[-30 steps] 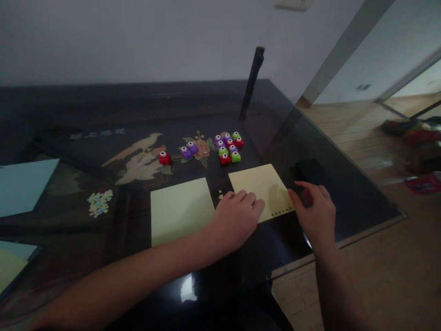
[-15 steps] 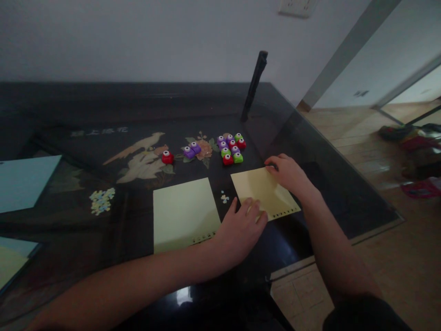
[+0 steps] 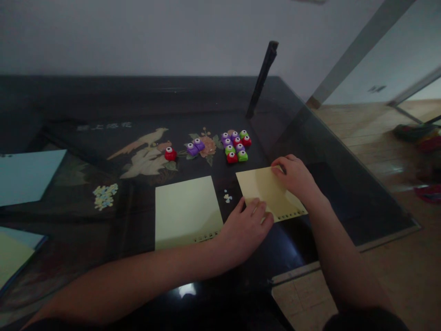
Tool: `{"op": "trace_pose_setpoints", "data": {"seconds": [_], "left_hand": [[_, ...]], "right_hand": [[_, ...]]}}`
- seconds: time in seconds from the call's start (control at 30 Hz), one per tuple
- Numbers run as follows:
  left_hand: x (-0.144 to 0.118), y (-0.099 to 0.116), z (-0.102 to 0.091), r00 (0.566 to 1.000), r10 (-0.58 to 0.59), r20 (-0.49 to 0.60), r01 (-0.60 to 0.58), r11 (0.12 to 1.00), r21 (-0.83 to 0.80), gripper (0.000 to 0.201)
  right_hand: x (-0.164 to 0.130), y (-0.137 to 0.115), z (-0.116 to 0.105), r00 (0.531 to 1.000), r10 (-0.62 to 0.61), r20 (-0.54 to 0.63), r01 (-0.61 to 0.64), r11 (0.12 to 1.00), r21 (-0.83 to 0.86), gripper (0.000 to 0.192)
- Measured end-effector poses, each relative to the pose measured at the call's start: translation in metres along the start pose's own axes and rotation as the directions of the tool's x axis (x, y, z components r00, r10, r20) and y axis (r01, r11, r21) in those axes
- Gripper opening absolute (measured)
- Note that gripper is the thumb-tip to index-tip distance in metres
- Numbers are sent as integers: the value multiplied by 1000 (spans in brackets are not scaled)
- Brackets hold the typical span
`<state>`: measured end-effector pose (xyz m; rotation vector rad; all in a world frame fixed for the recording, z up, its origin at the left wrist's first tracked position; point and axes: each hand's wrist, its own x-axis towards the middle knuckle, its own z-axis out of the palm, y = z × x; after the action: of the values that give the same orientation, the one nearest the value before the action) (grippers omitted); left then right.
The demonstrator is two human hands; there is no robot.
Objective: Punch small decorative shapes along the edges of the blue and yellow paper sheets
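Note:
A pale yellow sheet of paper (image 3: 262,186) with punched holes along its near edge lies on the dark table in front of me. My left hand (image 3: 250,225) rests across its lower left part, fingers stretched out and slightly apart. At its far right corner, my right hand (image 3: 292,177) has thumb and fingers closed on the paper's edge; part of that corner is hidden. A second pale yellow sheet (image 3: 188,211) lies flat to the left, partly under my left wrist. Between the two sheets are a few tiny pale paper pieces (image 3: 228,198).
Behind the sheets sit a cluster of red, green and purple one-eyed toys (image 3: 236,146), two purple ones (image 3: 195,146) and a red one (image 3: 170,154). A pile of small pale pieces (image 3: 105,196) and blue sheets (image 3: 31,177) lie left. A dark upright post (image 3: 262,80) stands behind.
The right sheet's far corner has stayed under my right hand, and my left hand still rests on it. The whole view has shifted slightly; the hands have barely moved relative to the paper.

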<state>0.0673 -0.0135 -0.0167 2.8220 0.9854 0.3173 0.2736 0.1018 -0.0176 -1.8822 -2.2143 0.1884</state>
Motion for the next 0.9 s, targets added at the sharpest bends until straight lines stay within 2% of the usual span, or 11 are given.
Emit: {"op": "trace_pose_setpoints", "data": {"seconds": [0.23, 0.3, 0.4, 0.5, 0.57, 0.6, 0.7, 0.77, 0.83, 0.9], "left_hand": [[0, 2, -1, 1000, 2, -26, -1, 1000, 18, 33], [1, 4, -7, 999, 14, -32, -13, 1000, 9, 34], [-1, 0, -26, 997, 32, -64, -34, 999, -37, 33], [-13, -19, -51, 995, 23, -93, -31, 995, -93, 32], [-29, -42, -65, 993, -43, -114, 28, 991, -127, 29], [-39, -55, -70, 984, -113, -140, 92, 984, -151, 27], [-78, -99, -74, 920, -337, -202, 294, 931, -215, 25], [-104, -123, -70, 857, -465, -221, 417, 879, -233, 24], [-126, -140, -63, 791, -569, -222, 524, 819, -232, 24], [-140, -148, -55, 749, -626, -216, 581, 778, -239, 24]], "right_hand": [[-1, 2, 0, 1000, 5, -28, -5, 1000, -6, 17], [-1, 3, 0, 997, 24, -67, -24, 1000, -4, 16], [-2, 1, -3, 990, 52, -129, -53, 999, -2, 15], [-3, -7, -8, 982, 35, -186, -36, 999, -3, 14], [-5, -17, -13, 977, -9, -215, 15, 1000, 24, 14], [-6, -23, -16, 974, -39, -225, 50, 998, 47, 14], [-8, -47, -22, 964, -143, -226, 175, 976, 129, 12], [-8, -65, -24, 956, -217, -200, 253, 951, 179, 11], [-6, -84, -21, 946, -289, -149, 317, 922, 221, 10], [-3, -102, -13, 929, -362, -78, 370, 896, 247, 10]]}}
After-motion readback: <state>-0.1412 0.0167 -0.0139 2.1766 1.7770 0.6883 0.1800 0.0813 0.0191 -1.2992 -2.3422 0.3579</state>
